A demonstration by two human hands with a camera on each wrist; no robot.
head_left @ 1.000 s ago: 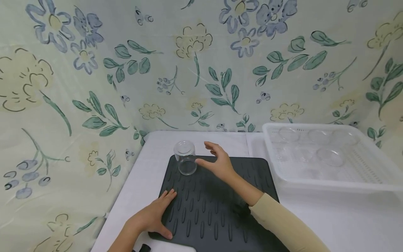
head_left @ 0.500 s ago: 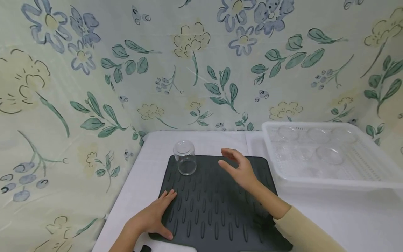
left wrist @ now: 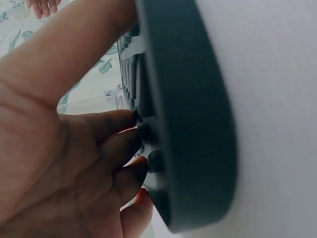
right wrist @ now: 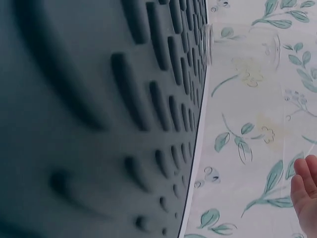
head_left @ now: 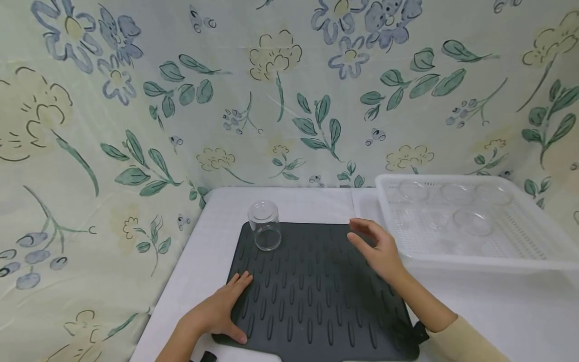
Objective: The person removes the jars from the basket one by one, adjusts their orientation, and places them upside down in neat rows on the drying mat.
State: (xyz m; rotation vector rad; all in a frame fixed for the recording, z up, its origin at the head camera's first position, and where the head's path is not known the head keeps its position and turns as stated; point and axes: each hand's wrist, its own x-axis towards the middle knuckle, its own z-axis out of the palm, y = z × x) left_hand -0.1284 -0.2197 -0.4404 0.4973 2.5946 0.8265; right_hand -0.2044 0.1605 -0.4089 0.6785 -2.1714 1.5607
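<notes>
A clear glass [head_left: 264, 226] stands mouth down on the back left corner of a dark grey ribbed mat [head_left: 312, 281]. My left hand [head_left: 221, 309] rests on the mat's left edge, fingers spread and thumb near the front corner. In the left wrist view, the fingertips of the left hand [left wrist: 64, 163] touch the mat's ribs. My right hand [head_left: 380, 251] hovers over the right side of the mat, well apart from the glass, fingers loosely bent and holding nothing. The right wrist view has the glass [right wrist: 247, 47] in the distance and the right fingers [right wrist: 307, 191] at its edge.
To the right of the mat sits a white plastic basket [head_left: 452, 264] with several clear glasses [head_left: 472, 221] in it. A white cloth [head_left: 488, 311] covers the table. Flowered fabric [head_left: 280, 136] hangs behind and at the sides.
My right hand has drawn away from the glass toward the right, its fingers empty. The left hand and the glass have stayed in place.
</notes>
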